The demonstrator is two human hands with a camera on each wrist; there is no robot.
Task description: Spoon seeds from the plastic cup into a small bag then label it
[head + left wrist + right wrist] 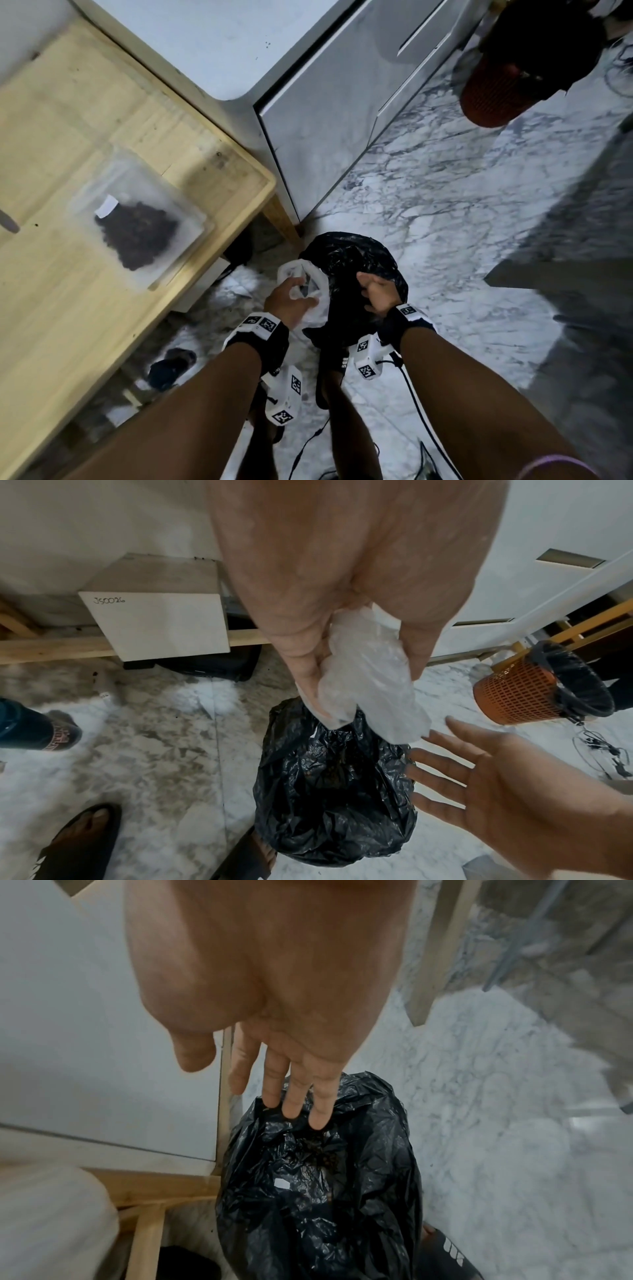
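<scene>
A clear small bag [137, 219], flat and rectangular, lies on the pale wooden table [51, 137] at the left of the head view, a dark seed heap inside and a white label [106, 205] on it. At lower centre, the left hand [289, 301] pinches crumpled translucent plastic [369, 680] above a crinkled black bin bag [332, 791]. The right hand [507, 785] is spread, fingers straight.

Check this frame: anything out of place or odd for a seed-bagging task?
Yes. The left hand grips a crumpled clear plastic bag over an open black bin bag on the floor, away from the table, where the labelled clear seed bag lies.
</scene>
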